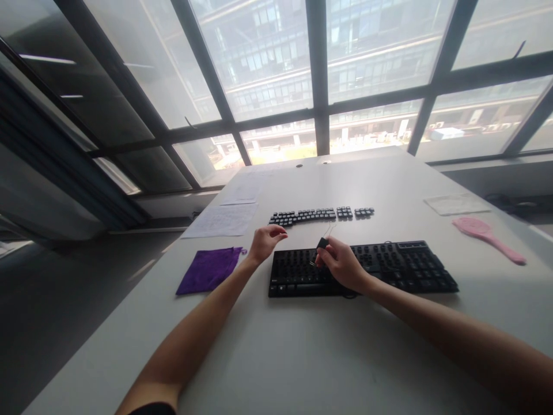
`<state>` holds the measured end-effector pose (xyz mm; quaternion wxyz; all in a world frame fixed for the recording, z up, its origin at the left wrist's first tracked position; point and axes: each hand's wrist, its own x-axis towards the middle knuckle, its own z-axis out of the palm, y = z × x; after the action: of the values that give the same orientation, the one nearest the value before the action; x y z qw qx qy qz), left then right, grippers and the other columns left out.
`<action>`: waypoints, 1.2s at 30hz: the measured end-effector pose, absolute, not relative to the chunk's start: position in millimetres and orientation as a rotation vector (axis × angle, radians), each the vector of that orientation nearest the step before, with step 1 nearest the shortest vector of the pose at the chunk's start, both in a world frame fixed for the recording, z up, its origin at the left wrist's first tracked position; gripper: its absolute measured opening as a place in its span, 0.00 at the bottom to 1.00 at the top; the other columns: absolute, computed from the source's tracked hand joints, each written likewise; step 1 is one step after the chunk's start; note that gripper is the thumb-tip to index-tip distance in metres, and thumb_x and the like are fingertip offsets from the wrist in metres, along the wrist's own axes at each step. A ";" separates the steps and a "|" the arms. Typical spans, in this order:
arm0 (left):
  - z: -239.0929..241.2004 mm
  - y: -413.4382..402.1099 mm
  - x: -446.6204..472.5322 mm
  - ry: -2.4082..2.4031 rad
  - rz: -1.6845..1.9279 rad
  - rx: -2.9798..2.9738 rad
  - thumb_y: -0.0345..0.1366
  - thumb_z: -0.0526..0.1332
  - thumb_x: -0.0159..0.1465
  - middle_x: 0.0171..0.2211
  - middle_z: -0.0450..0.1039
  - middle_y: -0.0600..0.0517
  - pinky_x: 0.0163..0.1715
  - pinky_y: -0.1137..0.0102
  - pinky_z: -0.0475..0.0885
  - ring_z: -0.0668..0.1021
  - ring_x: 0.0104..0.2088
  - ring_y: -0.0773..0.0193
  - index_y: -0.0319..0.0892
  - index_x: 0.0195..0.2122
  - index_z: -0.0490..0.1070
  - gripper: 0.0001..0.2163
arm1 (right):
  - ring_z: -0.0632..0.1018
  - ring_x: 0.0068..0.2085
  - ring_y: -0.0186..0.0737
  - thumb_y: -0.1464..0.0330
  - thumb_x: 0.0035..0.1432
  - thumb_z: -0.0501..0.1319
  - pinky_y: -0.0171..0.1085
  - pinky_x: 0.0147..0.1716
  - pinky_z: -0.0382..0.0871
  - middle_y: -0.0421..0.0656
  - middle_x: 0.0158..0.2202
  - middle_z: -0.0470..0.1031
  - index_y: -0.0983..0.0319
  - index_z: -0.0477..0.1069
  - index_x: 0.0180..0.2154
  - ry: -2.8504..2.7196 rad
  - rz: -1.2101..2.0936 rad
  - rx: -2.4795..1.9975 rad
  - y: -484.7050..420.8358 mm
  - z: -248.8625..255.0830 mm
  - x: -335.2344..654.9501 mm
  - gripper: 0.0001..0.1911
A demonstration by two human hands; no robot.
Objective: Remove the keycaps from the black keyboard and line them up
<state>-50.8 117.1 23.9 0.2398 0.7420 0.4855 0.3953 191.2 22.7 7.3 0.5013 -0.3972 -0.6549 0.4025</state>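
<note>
A black keyboard (389, 268) with its keycaps taken off lies on the white table (302, 357). Behind it, removed black keycaps (319, 215) sit in rows. My right hand (343, 265) hovers over the keyboard's left half, closed on a small black wire keycap puller (323, 242). My left hand (265, 242) is just left of the keyboard's far corner, fingers curled in a pinch near the left end of the keycap rows; whether it holds a keycap is hidden.
A purple cloth (209, 269) lies left of the keyboard. Printed paper sheets (222, 220) lie behind it. A pink brush (488, 236) and a white sheet (455, 204) sit at the right. Large windows rise beyond the table's far edge.
</note>
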 end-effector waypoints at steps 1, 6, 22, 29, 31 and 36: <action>18.8 123.5 -57.7 1.374 1.044 2.036 0.40 0.69 0.56 0.31 0.80 0.50 0.37 0.67 0.75 0.80 0.32 0.60 0.40 0.33 0.79 0.09 | 0.78 0.29 0.38 0.65 0.66 0.56 0.37 0.33 0.70 0.40 0.27 0.76 0.60 0.65 0.34 -1.582 0.981 -0.955 22.9 7.0 191.3 0.07; 2.9 134.9 -69.7 1.412 0.884 2.177 0.36 0.65 0.58 0.31 0.82 0.50 0.35 0.68 0.74 0.80 0.31 0.61 0.41 0.35 0.81 0.07 | 0.77 0.29 0.37 0.65 0.66 0.56 0.37 0.32 0.70 0.39 0.26 0.75 0.60 0.65 0.35 -1.574 1.002 -0.937 23.3 6.5 191.4 0.07; 0.7 184.3 -32.0 1.342 0.922 2.676 0.35 0.68 0.59 0.44 0.73 0.48 0.51 0.60 0.68 0.70 0.48 0.55 0.46 0.32 0.82 0.02 | 0.77 0.29 0.38 0.65 0.65 0.56 0.37 0.33 0.70 0.39 0.26 0.75 0.60 0.66 0.35 -1.583 0.985 -0.958 23.8 7.5 191.7 0.06; -3.4 186.6 -34.1 1.366 0.958 2.662 0.35 0.67 0.61 0.45 0.73 0.47 0.52 0.59 0.67 0.69 0.48 0.54 0.44 0.35 0.82 0.04 | 0.77 0.30 0.38 0.66 0.65 0.57 0.37 0.33 0.70 0.40 0.27 0.76 0.60 0.65 0.35 -1.592 1.008 -0.956 22.6 9.8 191.6 0.06; -4.2 187.3 -35.1 1.372 0.974 2.660 0.35 0.67 0.61 0.45 0.73 0.47 0.52 0.59 0.67 0.69 0.48 0.54 0.44 0.34 0.81 0.04 | 0.77 0.30 0.38 0.66 0.65 0.57 0.37 0.33 0.70 0.39 0.27 0.75 0.60 0.65 0.35 -1.590 1.013 -0.960 22.3 10.3 191.5 0.06; -6.6 188.7 -34.1 1.382 1.012 2.643 0.35 0.67 0.61 0.44 0.73 0.48 0.52 0.60 0.67 0.70 0.48 0.55 0.44 0.35 0.80 0.03 | 0.77 0.30 0.38 0.65 0.65 0.57 0.38 0.33 0.70 0.40 0.27 0.75 0.60 0.65 0.34 -1.573 1.015 -0.950 22.9 9.7 191.7 0.07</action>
<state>-34.1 188.7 -6.6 -0.0042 0.8392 0.4388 0.3213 191.7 22.9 9.7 0.4980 -0.3925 -0.6497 0.4193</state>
